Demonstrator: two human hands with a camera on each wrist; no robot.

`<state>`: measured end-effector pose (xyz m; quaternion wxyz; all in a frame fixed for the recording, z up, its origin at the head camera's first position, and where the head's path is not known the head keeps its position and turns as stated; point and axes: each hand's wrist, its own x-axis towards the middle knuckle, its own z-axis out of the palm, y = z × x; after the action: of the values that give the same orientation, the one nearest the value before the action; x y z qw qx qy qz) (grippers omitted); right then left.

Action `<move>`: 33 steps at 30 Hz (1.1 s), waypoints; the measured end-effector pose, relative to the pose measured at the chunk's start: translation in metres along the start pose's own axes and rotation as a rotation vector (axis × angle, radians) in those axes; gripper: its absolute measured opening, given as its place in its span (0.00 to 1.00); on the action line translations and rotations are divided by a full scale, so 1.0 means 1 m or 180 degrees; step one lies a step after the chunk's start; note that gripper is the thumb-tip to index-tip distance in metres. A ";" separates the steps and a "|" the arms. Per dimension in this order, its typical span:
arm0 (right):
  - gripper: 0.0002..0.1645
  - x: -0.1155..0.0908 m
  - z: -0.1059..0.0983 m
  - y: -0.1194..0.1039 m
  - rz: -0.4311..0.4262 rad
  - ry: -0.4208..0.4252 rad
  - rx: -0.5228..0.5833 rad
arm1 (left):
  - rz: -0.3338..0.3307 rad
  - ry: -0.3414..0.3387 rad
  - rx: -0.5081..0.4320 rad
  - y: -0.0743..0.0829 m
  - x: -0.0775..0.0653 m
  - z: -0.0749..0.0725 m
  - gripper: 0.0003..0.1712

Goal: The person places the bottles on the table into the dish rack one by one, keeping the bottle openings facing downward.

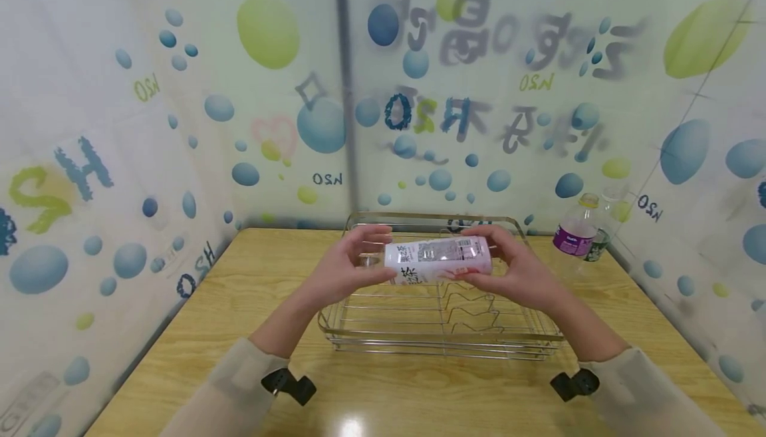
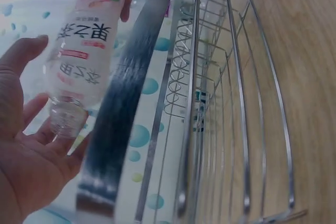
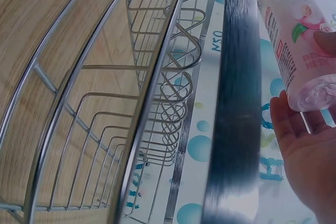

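In the head view, I have one pink-labelled bottle [image 1: 439, 259] lying sideways above one wire rack [image 1: 389, 335]. My right hand [image 1: 522, 274] grips its base end; my left hand [image 1: 342, 267] is spread wide around the neck end, and firm contact there I cannot tell. So the smooth bottle might tilt and drop onto the wires, I think, if my right fingers slip. I count two hands and, behind to the right, two other bottles: one purple-labelled bottle [image 1: 574, 241], one green-labelled bottle [image 1: 598, 245].
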<state>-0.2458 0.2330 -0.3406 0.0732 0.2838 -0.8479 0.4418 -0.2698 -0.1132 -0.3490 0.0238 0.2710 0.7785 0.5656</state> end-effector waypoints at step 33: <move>0.50 0.034 0.012 -0.029 -0.0183 0.0197 0.0042 | -0.0268 -0.0274 0.0249 0.005 0.009 0.036 0.41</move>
<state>-0.2567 0.1961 -0.3148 0.1102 0.2947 -0.8338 0.4536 -0.2634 -0.0772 -0.3545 0.0705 0.2629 0.8090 0.5210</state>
